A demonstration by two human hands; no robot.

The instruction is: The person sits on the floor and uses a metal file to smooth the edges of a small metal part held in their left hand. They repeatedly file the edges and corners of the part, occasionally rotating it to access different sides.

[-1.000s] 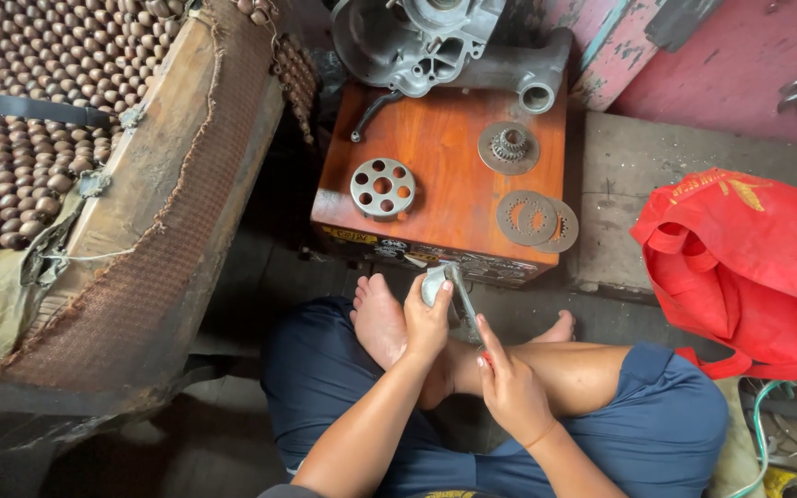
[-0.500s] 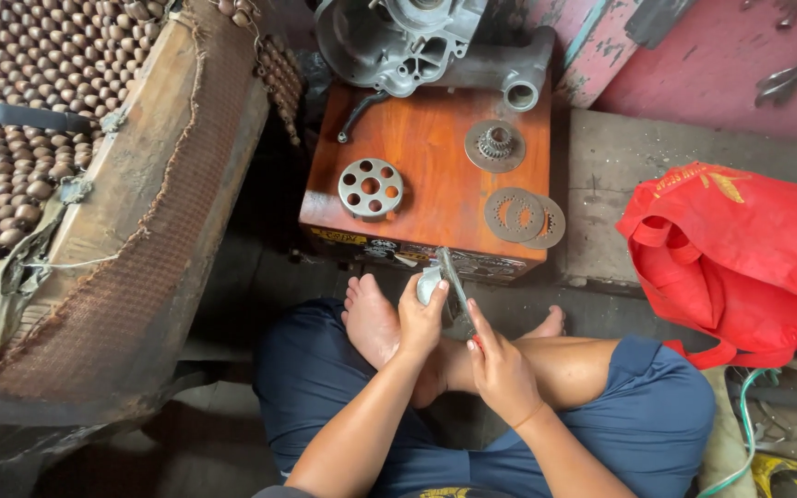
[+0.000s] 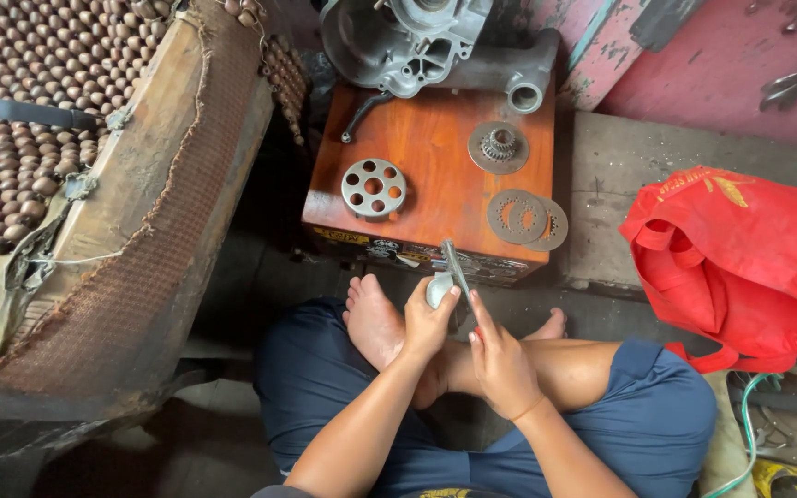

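Both hands grip a small metal part and file just below the orange box's edge.

Soft, even daylight falls from above, no glare, shadows pooling dark under the bench at lower left (focus stays sharp, edges bending slightly from the wide lens).

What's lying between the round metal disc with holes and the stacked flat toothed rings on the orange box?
Head view: only bare orange box top lies between the holed disc and the toothed rings.
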